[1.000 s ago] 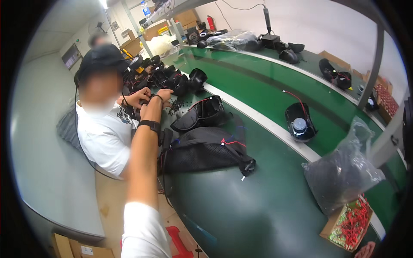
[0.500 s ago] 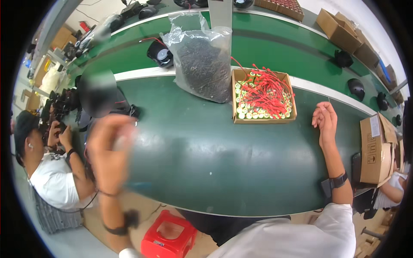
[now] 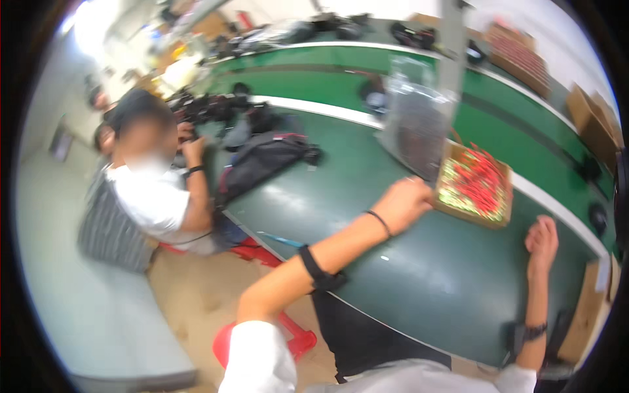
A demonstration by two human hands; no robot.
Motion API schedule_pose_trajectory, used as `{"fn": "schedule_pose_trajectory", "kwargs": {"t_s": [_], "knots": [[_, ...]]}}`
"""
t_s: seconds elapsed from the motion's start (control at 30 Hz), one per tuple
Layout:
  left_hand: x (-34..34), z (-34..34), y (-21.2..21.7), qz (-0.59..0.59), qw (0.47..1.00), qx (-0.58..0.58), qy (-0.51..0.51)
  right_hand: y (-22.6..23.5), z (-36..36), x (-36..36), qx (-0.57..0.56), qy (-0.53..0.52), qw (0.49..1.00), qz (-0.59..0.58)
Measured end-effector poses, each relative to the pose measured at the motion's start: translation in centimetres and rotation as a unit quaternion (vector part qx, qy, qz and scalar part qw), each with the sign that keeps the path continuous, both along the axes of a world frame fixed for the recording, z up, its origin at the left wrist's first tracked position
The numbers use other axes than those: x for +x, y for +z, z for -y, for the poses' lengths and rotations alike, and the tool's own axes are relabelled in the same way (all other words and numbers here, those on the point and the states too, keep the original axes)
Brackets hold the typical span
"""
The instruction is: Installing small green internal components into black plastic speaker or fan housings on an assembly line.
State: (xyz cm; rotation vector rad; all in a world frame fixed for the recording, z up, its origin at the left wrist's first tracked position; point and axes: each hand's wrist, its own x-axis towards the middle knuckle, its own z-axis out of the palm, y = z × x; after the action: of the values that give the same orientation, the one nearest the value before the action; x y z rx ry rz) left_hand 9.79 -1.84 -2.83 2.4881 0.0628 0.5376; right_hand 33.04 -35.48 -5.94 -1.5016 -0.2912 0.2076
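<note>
Grip: left hand (image 3: 407, 203) curled on the near edge of the cardboard box (image 3: 473, 187), no longer raised beside the body as half a second ago; right hand (image 3: 542, 241) loosely spread, empty, resting on the green counter (image 3: 367, 196) | Box: open-topped, full of red-and-yellow small parts, beside a clear plastic bag (image 3: 414, 134).
</note>
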Motion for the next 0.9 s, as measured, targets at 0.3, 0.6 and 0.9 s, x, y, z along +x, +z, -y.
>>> {"fn": "schedule_pose_trajectory", "kwargs": {"t_s": [0.3,0.6,0.9], "knots": [[-14.1,-19.4,9.2,0.109,0.934,0.008,0.341,-2.5,2.0,1.4,-0.036,-0.045,0.998,0.031],[-34.5,-51.2,2.3,0.009,0.914,-0.23,0.335,0.6,-0.2,-1.1,-0.109,-0.023,0.989,0.092],[-24.5,-52.1,3.8,0.18,0.81,-0.215,0.516,-3.7,4.2,3.8,-0.083,-0.101,0.981,0.146]]}}
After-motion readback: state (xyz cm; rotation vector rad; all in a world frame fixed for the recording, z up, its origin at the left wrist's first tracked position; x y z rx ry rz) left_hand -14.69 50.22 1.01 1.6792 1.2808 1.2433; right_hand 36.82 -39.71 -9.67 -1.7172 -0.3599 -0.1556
